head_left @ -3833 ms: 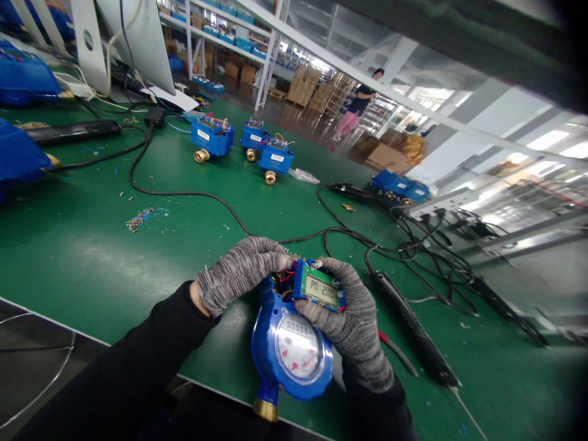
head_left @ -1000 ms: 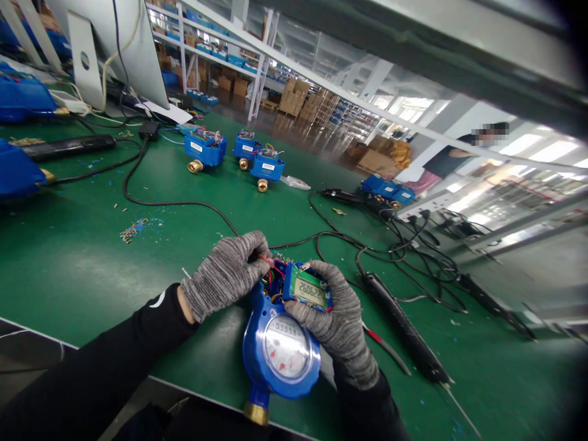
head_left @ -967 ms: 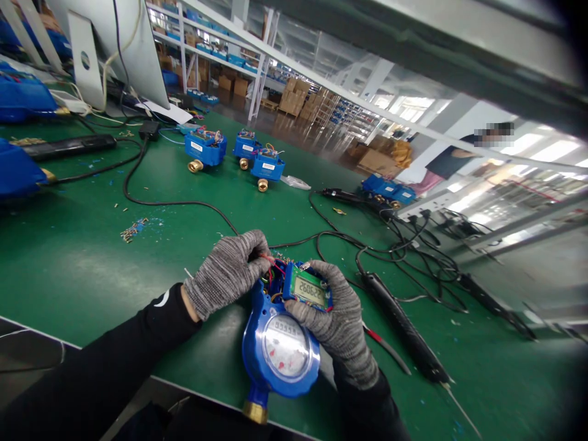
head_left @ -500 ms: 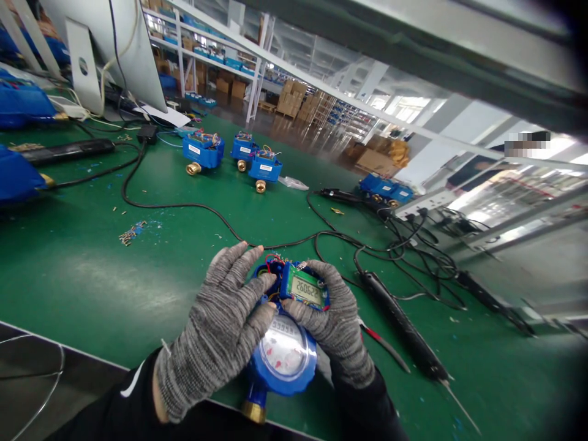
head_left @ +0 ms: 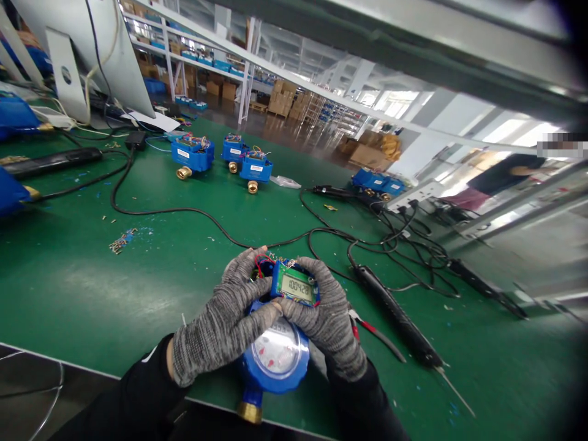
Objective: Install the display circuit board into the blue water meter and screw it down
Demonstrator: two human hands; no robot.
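Far left: blue housings at the bench edge, a black bar lying flat, a monitor stand behind. A black cable loops across the green mat toward the middle. A small scatter of brass bits lies well left of the hands.

Back centre: three blue meters with brass stubs, well apart from the work.

Near edge, centre: the water meter rests on the mat just inside the bench lip, its brass end pointing toward the person. Left hand, gloved, is curled over the meter's upper left side, fingers closed against the housing, thumb laid across the dial rim. Right hand, gloved, cups the upper right side, fingers wrapped round the small green display board, which sits tilted on top with red wires showing beside it.

Judgement: seating the board well calls for even pressure from both thumbs, with the wires tucked clear so none gets pinched under its edge.

Right: a red-handled tool just beside the right wrist, then a long black screwdriver, then a tangle of leads. Open mat lies to the left of the hands; the right is crowded, and the near bench edge is close under the meter.
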